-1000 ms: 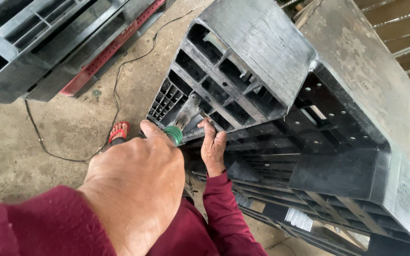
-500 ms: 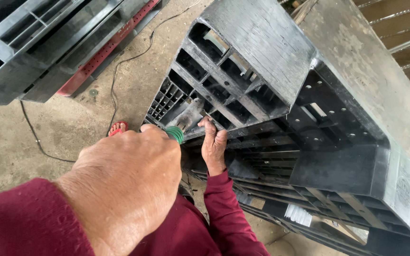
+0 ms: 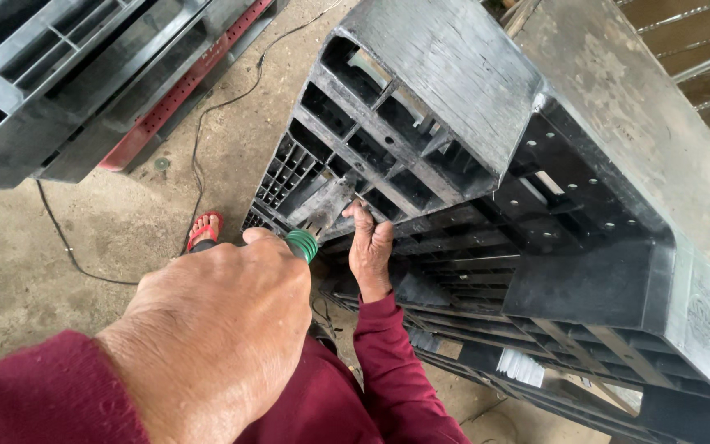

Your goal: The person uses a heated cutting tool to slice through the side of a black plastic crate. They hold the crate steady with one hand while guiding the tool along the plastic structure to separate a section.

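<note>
step: green-tipped tool point(image 3: 301, 244) gripped in closed left hand point(image 3: 215, 329), pressed at tilted black pallet point(image 3: 470, 164)
right hand point(image 3: 369, 247): open, pallet rib braced
next: steady hold probably needed

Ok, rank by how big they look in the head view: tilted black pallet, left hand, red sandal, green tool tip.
1. Black pallet, by far.
2. Left hand, though it looms only because it is nearest the camera.
3. Red sandal.
4. Green tool tip, only slightly smaller.

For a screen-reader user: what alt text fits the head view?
The left hand grips a green-tipped tool against a tilted black plastic pallet, which the right hand steadies. Below are a concrete floor, a thin cable and a red sandal.
</note>
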